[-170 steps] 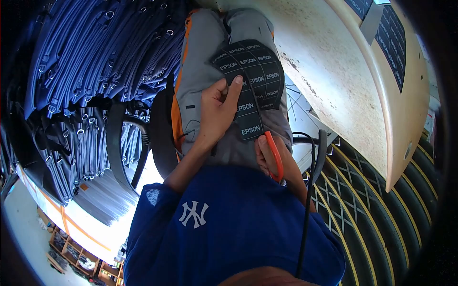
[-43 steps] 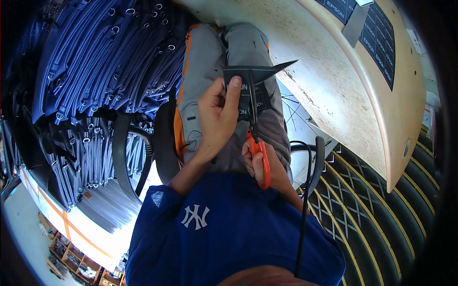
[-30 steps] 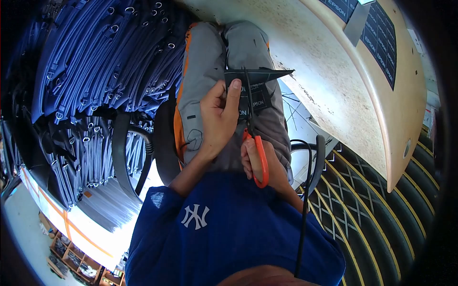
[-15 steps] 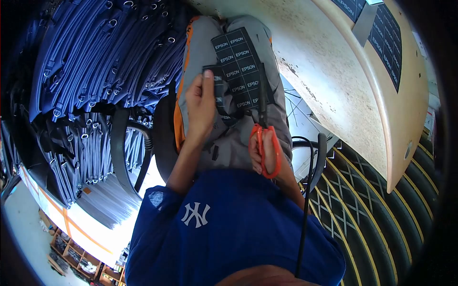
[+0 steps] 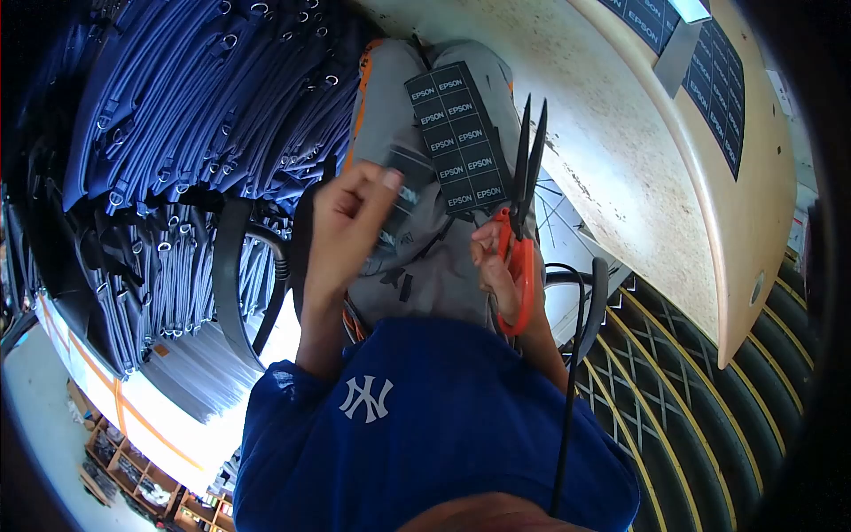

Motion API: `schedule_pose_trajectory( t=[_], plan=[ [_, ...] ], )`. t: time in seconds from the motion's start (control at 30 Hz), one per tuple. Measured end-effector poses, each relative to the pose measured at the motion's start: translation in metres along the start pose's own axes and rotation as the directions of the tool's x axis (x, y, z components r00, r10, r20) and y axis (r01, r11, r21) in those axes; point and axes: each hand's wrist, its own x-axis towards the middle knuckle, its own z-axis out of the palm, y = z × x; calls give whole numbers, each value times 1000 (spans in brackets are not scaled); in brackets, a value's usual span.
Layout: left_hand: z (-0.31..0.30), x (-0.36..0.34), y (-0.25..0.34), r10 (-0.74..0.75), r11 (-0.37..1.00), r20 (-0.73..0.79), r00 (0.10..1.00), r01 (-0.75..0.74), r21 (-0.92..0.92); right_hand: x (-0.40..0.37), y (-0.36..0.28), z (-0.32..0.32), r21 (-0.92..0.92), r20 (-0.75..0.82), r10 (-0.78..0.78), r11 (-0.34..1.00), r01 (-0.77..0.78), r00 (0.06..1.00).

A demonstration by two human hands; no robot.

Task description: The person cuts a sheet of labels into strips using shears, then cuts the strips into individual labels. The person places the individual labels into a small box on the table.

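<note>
My left hand pinches a narrow black strip of EPSON labels between thumb and fingers; the strip is smeared by motion. In my right hand are scissors with red-orange handles. Their dark blades point away from me, slightly parted, with nothing between them. A larger black sheet of EPSON labels, printed in two columns, lies across my grey-trousered thighs. The scissor blades are just right of this sheet, and the strip is at its left.
Stacked dark blue straps with metal rings fill the left side. A worn, pale table curves along the right, bearing more EPSON label sheets and a metal piece. Chair armrests flank me. A black cable hangs at right.
My left hand has drawn back toward me with the strip. The scissors have moved right, off the sheet's edge, and their blades now show clearly. The sheet has shifted slightly right.
</note>
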Motion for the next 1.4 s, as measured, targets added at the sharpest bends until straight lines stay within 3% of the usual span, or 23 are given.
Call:
schedule_pose_trajectory(
  t=[0.07, 0.13, 0.2, 0.23, 0.33, 0.43, 0.5, 0.57, 0.6, 0.67, 0.73, 0.77, 0.83, 0.93, 1.07, 1.13, 1.4],
  plan=[
    [4, -7, 0, -56, 997, 226, 973, 42, 64, 5, -7, 8, 25, -14, -14, 1000, 14, 1000],
    [12, -9, 2, -61, 997, 296, 953, 42, 69, 10, -9, 15, -94, -86, -48, 995, 40, 995],
    [19, -9, 7, -54, 998, 387, 921, 45, 34, 13, -9, 23, 8, -155, -33, 999, 35, 987],
    [19, -9, 2, -52, 999, 389, 920, 43, 32, 14, -10, 24, 111, -220, -9, 993, 35, 976],
    [18, -7, -12, 19, 999, 389, 921, -30, 22, 18, -8, 16, 84, -187, 2, 996, 14, 982],
    [25, -10, -10, -26, 999, 382, 924, 10, 44, 21, -6, 22, 53, -289, -62, 995, 81, 955],
    [36, -13, -7, -3, 996, 263, 965, 25, -81, 21, -5, 24, 62, -289, -39, 996, 60, 957],
    [36, -13, -7, -67, 993, 246, 967, 88, -73, 19, -3, 24, 72, -285, -14, 997, 36, 958],
    [36, -13, -6, -131, 987, 228, 965, 149, -66, 18, -1, 22, -13, -267, -13, 1000, 10, 963],
    [33, -10, -1, -105, 994, 203, 973, 104, 16, 14, 3, 16, -100, -247, -12, 995, -13, 969],
    [28, -6, 7, -80, 993, 179, 981, 64, 97, 5, 6, 3, -154, -19, -53, 987, 49, 998],
    [24, -3, 12, -59, 987, 182, 982, 31, 155, 0, 5, -1, -157, -18, -53, 986, 49, 998],
    [16, 5, 16, -37, 977, 183, 982, -3, 211, -11, 3, -9, -223, 113, 114, 971, -87, 987],
    [6, 14, 18, -30, 970, 264, 964, -36, 239, -25, 4, -18, -301, 247, 211, 944, -133, 946],
    [10, 16, 19, 17, 970, 276, 961, -83, 229, -30, 1, -21, -324, 285, 228, 937, -130, 931],
    [9, 16, 20, -36, 970, 304, 952, -40, 241, -28, -2, -22, -371, 303, 160, 928, -38, 939],
    [10, 13, 19, 4, 971, 291, 957, -73, 226, -27, -8, -21, -376, 307, 191, 924, -66, 932]
  ],
)
